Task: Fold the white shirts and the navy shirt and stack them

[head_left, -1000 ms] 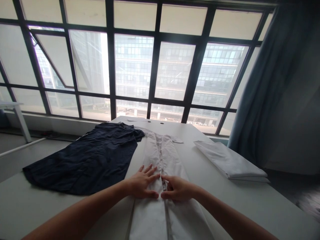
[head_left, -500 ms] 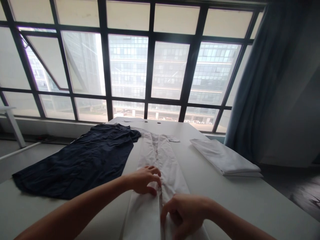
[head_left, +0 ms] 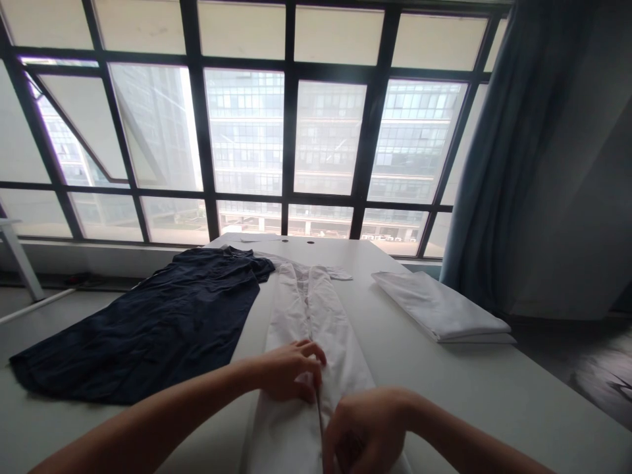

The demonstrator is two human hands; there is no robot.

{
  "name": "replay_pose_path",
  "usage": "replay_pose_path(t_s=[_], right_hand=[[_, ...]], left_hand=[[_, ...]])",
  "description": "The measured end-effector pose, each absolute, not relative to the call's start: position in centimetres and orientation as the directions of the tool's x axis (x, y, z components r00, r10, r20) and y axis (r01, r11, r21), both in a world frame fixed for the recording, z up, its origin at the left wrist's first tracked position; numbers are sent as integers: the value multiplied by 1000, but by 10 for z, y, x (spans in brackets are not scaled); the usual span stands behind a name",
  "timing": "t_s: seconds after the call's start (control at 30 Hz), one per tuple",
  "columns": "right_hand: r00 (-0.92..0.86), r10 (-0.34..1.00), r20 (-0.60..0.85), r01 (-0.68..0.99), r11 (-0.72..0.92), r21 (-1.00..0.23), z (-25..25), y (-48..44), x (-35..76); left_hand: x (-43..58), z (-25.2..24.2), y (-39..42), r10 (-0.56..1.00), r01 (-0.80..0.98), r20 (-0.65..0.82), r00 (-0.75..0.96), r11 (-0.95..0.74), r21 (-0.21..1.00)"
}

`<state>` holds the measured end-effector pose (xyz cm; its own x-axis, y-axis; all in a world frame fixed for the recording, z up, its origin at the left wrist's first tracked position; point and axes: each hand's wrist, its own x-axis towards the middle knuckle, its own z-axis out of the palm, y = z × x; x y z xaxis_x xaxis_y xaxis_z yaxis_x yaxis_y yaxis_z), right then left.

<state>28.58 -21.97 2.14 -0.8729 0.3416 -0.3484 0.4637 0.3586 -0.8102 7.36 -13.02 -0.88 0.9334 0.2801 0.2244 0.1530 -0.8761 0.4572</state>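
Observation:
A white garment (head_left: 323,322), folded lengthwise into a long narrow strip, lies down the middle of the white table (head_left: 444,388). My left hand (head_left: 291,368) rests on its left half with the fingers curled, fingertips pressing at the centre seam. My right hand (head_left: 363,428) is closer to me on the right half, fingers bent and pinching the cloth near the seam. A dark navy shirt (head_left: 162,322) lies spread flat to the left, its collar touching the white garment's far end.
A folded white cloth (head_left: 439,309) sits on the right side of the table. A large grid window stands behind the table, with a blue curtain (head_left: 498,164) at the right. A white table leg (head_left: 17,257) shows at far left.
My right hand has slid toward me along the seam and curled into a pinch. My left hand's fingers went from spread flat to curled. The view has shifted slightly.

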Motion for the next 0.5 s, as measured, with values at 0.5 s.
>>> replay_pose_path(t_s=[0.5], right_hand=[[-788,613,56,572,763,-301,-33,-181,247]], left_hand=[[110,-18,6,808,699,271,522,-588,407]])
